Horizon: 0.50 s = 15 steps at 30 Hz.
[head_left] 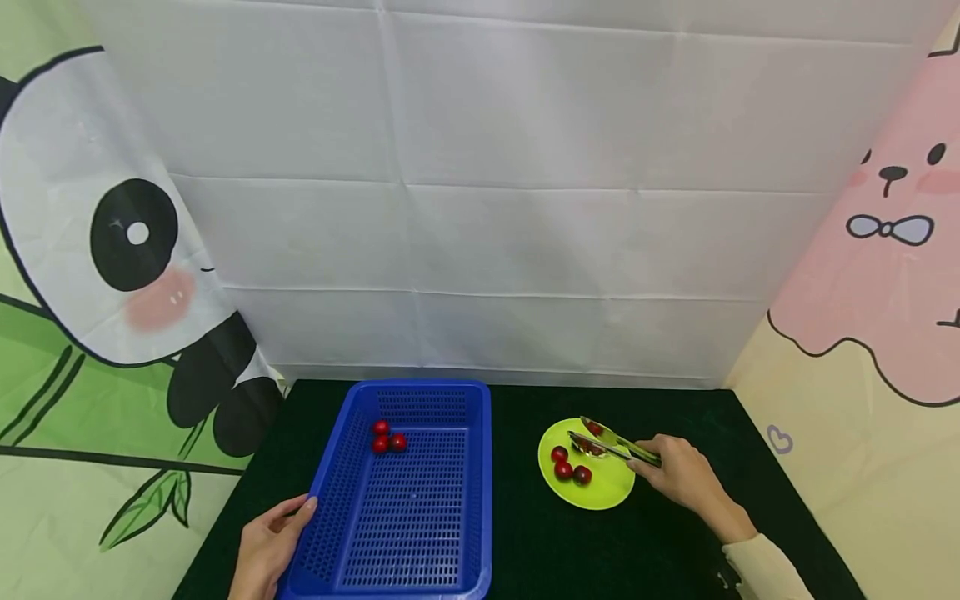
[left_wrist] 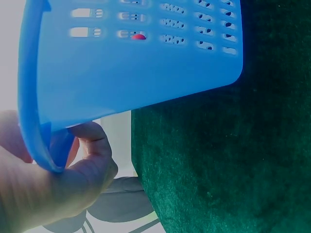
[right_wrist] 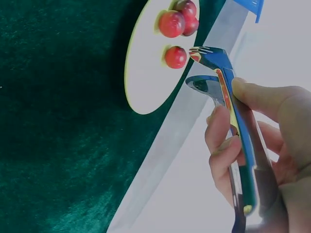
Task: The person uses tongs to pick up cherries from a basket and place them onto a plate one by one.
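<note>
My left hand [head_left: 270,546] holds the left rim of a blue plastic basket [head_left: 487,500]; in the left wrist view its thumb and fingers close round that rim. Three small round red fruits [head_left: 381,444] sit together inside, toward the upper left. On the right, my right hand [head_left: 678,475] grips metal tongs [head_left: 626,446] with one fork-like end and one spoon-like end. Their tips stand apart over a yellow-green plate [head_left: 600,498]. Several dark red fruits [right_wrist: 172,24] lie on the plate, one of them [right_wrist: 175,57] close to the tongs' tips. No fruit is clearly held between the tips.
A dark green cloth [head_left: 517,533] covers the table. Behind it hangs a creased white sheet [head_left: 480,233]. Cartoon-printed panels stand at both sides, a panda [head_left: 135,233] on the left and a pink figure [head_left: 892,275] on the right.
</note>
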Motion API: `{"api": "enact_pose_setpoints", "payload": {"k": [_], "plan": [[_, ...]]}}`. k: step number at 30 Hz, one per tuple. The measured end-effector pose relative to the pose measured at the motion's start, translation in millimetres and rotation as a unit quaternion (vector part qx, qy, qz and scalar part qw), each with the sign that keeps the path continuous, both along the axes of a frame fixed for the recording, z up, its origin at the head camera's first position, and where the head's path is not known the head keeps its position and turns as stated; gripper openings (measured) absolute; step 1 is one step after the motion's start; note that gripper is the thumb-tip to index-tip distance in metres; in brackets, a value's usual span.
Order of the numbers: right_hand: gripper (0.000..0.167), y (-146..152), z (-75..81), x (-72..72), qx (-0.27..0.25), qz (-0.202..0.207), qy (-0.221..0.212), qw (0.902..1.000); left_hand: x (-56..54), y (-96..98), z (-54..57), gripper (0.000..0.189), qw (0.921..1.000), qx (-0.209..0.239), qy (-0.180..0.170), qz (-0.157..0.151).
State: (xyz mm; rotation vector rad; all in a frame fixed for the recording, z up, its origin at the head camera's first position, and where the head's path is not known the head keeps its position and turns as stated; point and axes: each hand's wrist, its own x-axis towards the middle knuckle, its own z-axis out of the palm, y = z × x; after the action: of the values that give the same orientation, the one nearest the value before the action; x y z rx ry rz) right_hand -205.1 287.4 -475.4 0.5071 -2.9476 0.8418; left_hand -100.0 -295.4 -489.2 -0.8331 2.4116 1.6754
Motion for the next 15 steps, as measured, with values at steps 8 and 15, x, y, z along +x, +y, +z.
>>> {"api": "enact_pose_setpoints", "payload": {"k": [8, 15], "plan": [[0.035, -8.4, 9.5, 0.1, 0.001, 0.005, 0.023, 0.9997, 0.4, -0.4, -0.7, 0.080, 1.0000, 0.004, 0.001, 0.004], [0.036, -15.6, 17.6, -0.2, 0.002, 0.007, 0.041, 0.9991, -0.6, -0.6, -0.3, 0.081, 1.0000, -0.009, 0.000, 0.000]]}}
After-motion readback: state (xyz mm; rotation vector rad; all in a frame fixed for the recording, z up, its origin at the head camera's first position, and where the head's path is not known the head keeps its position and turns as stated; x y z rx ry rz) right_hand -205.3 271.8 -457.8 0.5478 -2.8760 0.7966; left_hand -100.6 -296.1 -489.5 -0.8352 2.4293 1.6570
